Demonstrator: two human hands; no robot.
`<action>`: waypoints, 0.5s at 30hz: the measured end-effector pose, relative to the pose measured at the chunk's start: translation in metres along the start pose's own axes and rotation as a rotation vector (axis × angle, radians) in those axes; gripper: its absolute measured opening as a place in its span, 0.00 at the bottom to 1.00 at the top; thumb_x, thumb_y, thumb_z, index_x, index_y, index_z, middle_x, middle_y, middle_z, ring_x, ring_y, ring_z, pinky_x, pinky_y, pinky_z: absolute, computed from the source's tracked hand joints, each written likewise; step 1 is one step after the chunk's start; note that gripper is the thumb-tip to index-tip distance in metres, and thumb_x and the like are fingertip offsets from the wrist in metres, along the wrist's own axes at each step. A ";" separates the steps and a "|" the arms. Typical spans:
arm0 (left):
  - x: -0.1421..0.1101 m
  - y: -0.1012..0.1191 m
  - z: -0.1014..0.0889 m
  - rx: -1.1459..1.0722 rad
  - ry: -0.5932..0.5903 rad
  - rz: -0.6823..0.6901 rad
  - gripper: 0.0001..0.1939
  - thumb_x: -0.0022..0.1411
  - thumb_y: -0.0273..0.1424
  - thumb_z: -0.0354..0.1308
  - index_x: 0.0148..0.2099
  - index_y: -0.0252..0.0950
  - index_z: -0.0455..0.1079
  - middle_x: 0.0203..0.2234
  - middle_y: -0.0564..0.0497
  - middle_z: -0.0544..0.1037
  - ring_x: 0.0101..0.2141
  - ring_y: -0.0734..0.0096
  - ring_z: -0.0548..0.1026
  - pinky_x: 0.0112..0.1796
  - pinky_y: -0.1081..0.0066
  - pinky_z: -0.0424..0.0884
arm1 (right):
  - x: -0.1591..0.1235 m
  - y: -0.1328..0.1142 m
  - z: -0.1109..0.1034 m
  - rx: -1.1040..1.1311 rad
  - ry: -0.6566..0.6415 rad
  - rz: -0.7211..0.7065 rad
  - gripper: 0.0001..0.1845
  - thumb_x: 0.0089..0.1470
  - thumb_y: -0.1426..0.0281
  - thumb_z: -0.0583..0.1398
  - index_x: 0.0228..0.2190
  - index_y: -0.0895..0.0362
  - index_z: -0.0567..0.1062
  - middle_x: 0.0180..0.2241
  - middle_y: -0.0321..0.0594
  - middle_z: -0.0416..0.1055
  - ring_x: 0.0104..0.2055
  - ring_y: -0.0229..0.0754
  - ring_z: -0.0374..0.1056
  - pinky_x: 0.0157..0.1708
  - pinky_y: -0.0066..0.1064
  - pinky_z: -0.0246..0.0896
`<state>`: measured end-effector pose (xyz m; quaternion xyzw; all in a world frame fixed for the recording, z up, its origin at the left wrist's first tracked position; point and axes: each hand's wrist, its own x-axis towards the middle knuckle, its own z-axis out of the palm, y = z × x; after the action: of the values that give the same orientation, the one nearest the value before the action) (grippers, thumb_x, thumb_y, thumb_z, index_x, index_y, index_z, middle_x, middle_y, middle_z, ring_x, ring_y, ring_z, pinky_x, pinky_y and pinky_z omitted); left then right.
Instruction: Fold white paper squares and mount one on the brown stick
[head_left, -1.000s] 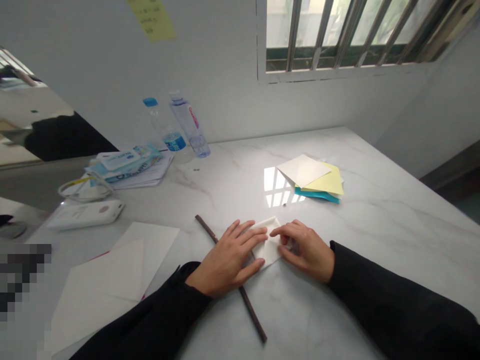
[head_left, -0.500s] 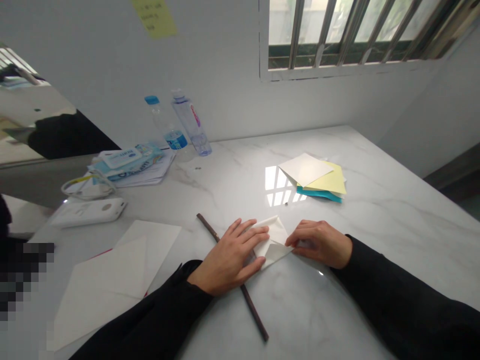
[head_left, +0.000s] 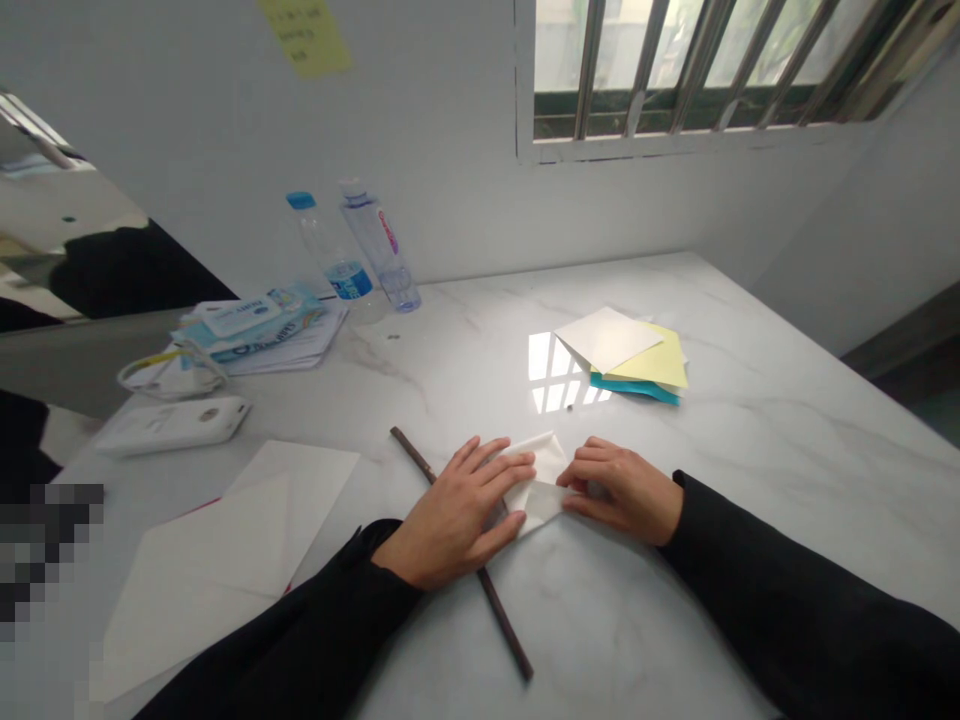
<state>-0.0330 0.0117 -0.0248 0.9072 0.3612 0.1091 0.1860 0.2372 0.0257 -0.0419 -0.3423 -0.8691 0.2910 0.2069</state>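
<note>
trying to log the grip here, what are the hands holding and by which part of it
The folded white paper: the right hand pinches its right-hand corner, while the left hand presses flat over its left side.

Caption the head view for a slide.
Left hand resting on, right hand pinching, folded white paper on a marbled table.

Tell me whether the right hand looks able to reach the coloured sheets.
Probably yes: nothing visible stands between the right hand and the coloured sheets, though its fingers seem to pinch the folded paper.
</note>
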 end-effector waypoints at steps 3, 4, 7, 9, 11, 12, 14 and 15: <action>0.000 0.000 0.000 0.003 -0.009 -0.003 0.22 0.69 0.35 0.56 0.64 0.45 0.65 0.64 0.51 0.70 0.67 0.54 0.59 0.67 0.45 0.50 | 0.003 -0.001 0.000 0.010 0.009 0.012 0.02 0.61 0.71 0.63 0.36 0.56 0.77 0.30 0.38 0.75 0.37 0.43 0.67 0.40 0.35 0.63; 0.000 0.000 0.000 0.002 -0.006 -0.002 0.22 0.69 0.34 0.56 0.64 0.45 0.65 0.64 0.51 0.70 0.67 0.55 0.59 0.67 0.45 0.50 | 0.003 -0.002 0.000 0.020 0.011 0.020 0.01 0.61 0.71 0.63 0.35 0.56 0.76 0.30 0.37 0.74 0.37 0.42 0.67 0.40 0.35 0.63; 0.000 0.000 -0.001 -0.006 0.004 -0.002 0.21 0.71 0.35 0.54 0.64 0.46 0.66 0.63 0.51 0.70 0.67 0.55 0.59 0.67 0.46 0.50 | 0.003 -0.004 -0.002 0.063 0.015 0.045 0.02 0.60 0.72 0.62 0.33 0.56 0.75 0.30 0.37 0.73 0.36 0.42 0.67 0.39 0.35 0.63; 0.000 0.000 -0.002 -0.007 -0.001 0.000 0.20 0.72 0.35 0.52 0.64 0.46 0.65 0.64 0.51 0.70 0.67 0.56 0.59 0.67 0.47 0.50 | 0.003 -0.004 -0.003 0.091 0.027 0.068 0.03 0.60 0.73 0.62 0.33 0.56 0.74 0.30 0.37 0.73 0.35 0.41 0.66 0.38 0.34 0.62; 0.000 0.000 -0.002 -0.003 -0.005 0.004 0.20 0.73 0.33 0.50 0.64 0.46 0.65 0.64 0.51 0.70 0.67 0.57 0.59 0.67 0.47 0.50 | 0.003 -0.004 -0.004 0.101 0.027 0.064 0.03 0.60 0.73 0.61 0.32 0.56 0.73 0.30 0.38 0.73 0.35 0.41 0.66 0.38 0.34 0.62; 0.000 -0.001 -0.001 -0.001 -0.006 0.003 0.20 0.73 0.32 0.50 0.64 0.47 0.65 0.64 0.52 0.70 0.67 0.57 0.59 0.67 0.47 0.50 | 0.003 -0.004 -0.005 0.100 0.020 0.047 0.03 0.59 0.73 0.62 0.31 0.56 0.73 0.29 0.37 0.73 0.35 0.41 0.66 0.38 0.34 0.62; 0.000 -0.002 0.000 0.007 -0.009 0.000 0.21 0.72 0.30 0.50 0.64 0.47 0.65 0.64 0.52 0.70 0.67 0.58 0.59 0.67 0.47 0.51 | 0.002 -0.003 -0.007 0.099 -0.001 -0.005 0.04 0.57 0.74 0.62 0.31 0.56 0.73 0.29 0.37 0.73 0.35 0.42 0.66 0.39 0.35 0.62; 0.000 -0.002 0.000 0.012 -0.012 -0.002 0.21 0.72 0.30 0.50 0.64 0.47 0.65 0.64 0.52 0.70 0.67 0.58 0.59 0.67 0.47 0.50 | 0.002 -0.003 -0.008 0.100 -0.010 -0.032 0.03 0.55 0.74 0.63 0.31 0.56 0.73 0.30 0.37 0.73 0.36 0.42 0.66 0.40 0.35 0.62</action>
<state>-0.0341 0.0132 -0.0262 0.9086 0.3618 0.1010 0.1827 0.2385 0.0285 -0.0339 -0.3161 -0.8600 0.3322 0.2239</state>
